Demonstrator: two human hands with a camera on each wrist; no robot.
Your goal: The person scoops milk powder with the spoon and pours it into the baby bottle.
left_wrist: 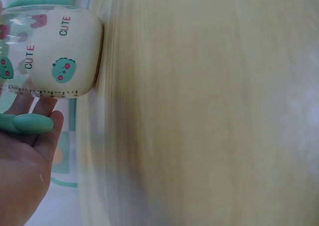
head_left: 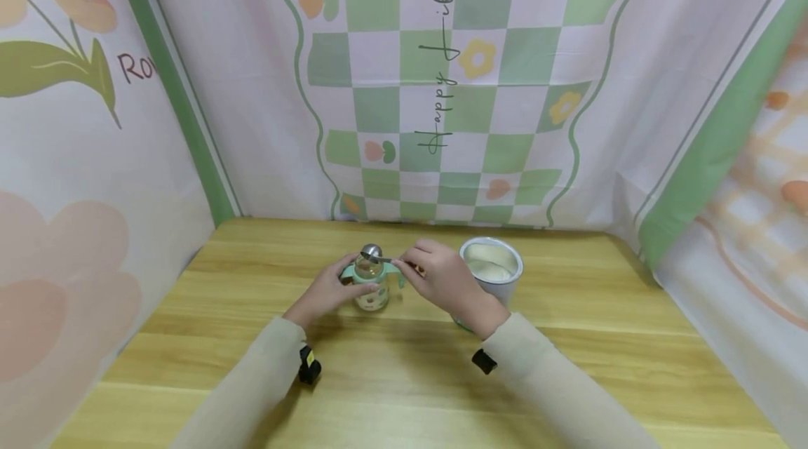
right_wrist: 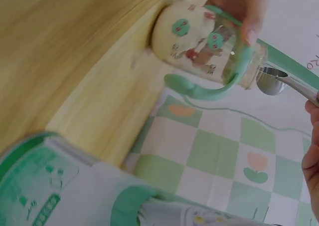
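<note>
A clear baby bottle with green handles and printed cartoon figures stands upright on the table, pale contents in its lower part. My left hand grips it from the left; in the left wrist view part of that hand shows beside a handle. In the right hand the handle of a metal scoop is pinched. The scoop's round bowl is right at the bottle's open mouth, as the right wrist view also shows. What the bowl holds cannot be made out.
An open can of pale powder stands right of the bottle, partly behind the right hand and forearm. The wooden table reaches back to a checked green and white cloth. Printed curtains hang at both sides.
</note>
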